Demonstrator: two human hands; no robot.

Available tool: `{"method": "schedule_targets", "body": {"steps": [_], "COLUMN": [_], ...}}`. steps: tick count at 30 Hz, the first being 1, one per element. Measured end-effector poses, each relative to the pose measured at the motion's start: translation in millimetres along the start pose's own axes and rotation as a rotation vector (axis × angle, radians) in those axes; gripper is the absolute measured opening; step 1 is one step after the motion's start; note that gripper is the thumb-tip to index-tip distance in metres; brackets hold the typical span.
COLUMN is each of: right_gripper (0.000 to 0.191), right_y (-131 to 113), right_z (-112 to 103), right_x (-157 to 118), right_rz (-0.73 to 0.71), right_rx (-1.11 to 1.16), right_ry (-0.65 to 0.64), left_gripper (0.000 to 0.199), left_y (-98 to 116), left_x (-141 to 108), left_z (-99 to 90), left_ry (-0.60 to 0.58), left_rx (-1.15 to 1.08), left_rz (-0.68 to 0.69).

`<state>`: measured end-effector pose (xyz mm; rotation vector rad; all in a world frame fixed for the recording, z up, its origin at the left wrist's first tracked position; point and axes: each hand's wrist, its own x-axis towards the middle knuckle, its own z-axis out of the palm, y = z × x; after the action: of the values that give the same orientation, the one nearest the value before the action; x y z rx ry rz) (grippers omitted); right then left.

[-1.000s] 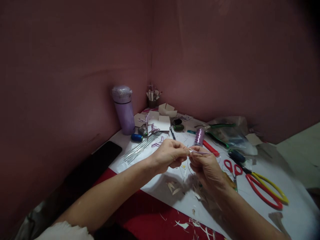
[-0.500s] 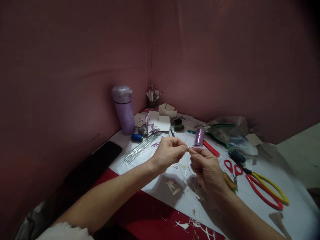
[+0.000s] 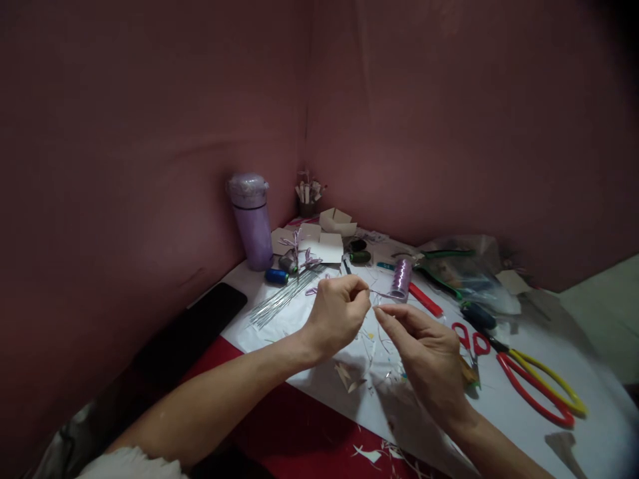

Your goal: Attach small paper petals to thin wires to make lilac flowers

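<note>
Above the white paper, my left hand (image 3: 339,314) pinches a thin purple strand (image 3: 385,293) between thumb and forefinger. The strand runs right from the fingertips toward the spool of shiny purple thread (image 3: 401,278), passing in front of its base; whether it joins the spool I cannot tell. Close beside, my right hand (image 3: 429,356) has its thumb and forefinger tips together, a short gap from the left hand. Anything in that pinch is too small to make out. Behind the left hand lie a bundle of thin wires (image 3: 282,296) and purple looped sprigs (image 3: 299,249).
A purple tumbler (image 3: 253,229) stands at back left near a blue thread spool (image 3: 276,276) and a black phone (image 3: 200,322). To the right lie red scissors (image 3: 470,339), red-and-yellow handled pliers (image 3: 544,386) and a plastic bag (image 3: 479,273). Paper scraps (image 3: 349,378) litter the front.
My right hand has come away from the left fingertips, moving slightly down and right. The two hands were touching before. The view has shifted a little.
</note>
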<state>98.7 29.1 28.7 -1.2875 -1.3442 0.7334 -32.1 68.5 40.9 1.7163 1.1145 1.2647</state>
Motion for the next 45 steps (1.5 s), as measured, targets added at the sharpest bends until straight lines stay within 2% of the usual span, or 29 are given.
{"method": "schedule_targets", "body": {"steps": [6,9,11,14,17,20,23,25,27,30,33,36,39,42,45], "right_gripper": [0.014,0.014,0.014,0.017,0.019,0.02,0.019,0.019,0.016,0.012,0.013,0.01,0.013,0.018,0.022], "right_y": [-21.4,-26.7,-26.5,-20.2,-7.2,9.9,23.6,25.5,19.4,-0.5,-20.3,-28.6,-22.7,-7.3,10.8], "right_z": [-28.2,-42.0,-50.9,-63.6,-69.1,-57.1,-29.8,-12.4,-2.9,-6.9,-22.5,-35.3,-41.7,-44.4,-41.0], "right_x": [18.1,38.1,54.3,76.9,86.7,75.7,47.0,25.3,8.4,1.1,15.3,40.4,64.8,78.0,71.5], "right_rz": [-0.287,-0.359,-0.318,-0.138,0.056,0.171,0.227,0.227,0.184,0.09,-0.017,-0.104,-0.094,0.035,0.184], "right_rx": [-0.475,-0.537,-0.448,-0.258,-0.13,0.012,0.162,0.226,0.214,0.083,-0.072,-0.166,-0.156,-0.094,0.002], "right_ry": [-0.117,-0.178,-0.259,-0.375,-0.395,-0.351,-0.307,-0.247,-0.214,-0.196,-0.156,-0.123,-0.175,-0.302,-0.364], "left_gripper": [0.02,0.02,0.017,0.014,0.011,0.01,0.011,0.009,0.01,0.016,0.018,0.017,0.018,0.011,0.013], "left_y": [-1.0,-1.2,0.6,6.5,14.6,19.5,16.2,10.2,3.9,-2.1,-4.6,-6.4,-5.1,1.8,8.8], "left_x": [-2.1,0.0,2.1,4.9,5.8,4.9,4.7,5.4,5.9,5.0,2.9,2.5,4.4,6.9,9.2], "left_z": [-2.4,-3.8,-5.1,-7.4,-8.9,-7.8,-3.8,-1.2,0.1,-1.3,-4.2,-5.6,-5.9,-6.4,-5.8], "left_ry": [-0.036,-0.066,-0.095,-0.178,-0.258,-0.293,-0.231,-0.132,-0.033,0.049,0.04,-0.071,-0.242,-0.358,-0.364], "left_rx": [0.19,0.165,0.088,-0.104,-0.289,-0.441,-0.492,-0.428,-0.259,0.07,0.297,0.343,0.15,-0.189,-0.434], "left_rz": [0.153,0.162,0.124,-0.002,-0.135,-0.232,-0.271,-0.244,-0.15,0.031,0.159,0.237,0.205,0.0,-0.2]}}
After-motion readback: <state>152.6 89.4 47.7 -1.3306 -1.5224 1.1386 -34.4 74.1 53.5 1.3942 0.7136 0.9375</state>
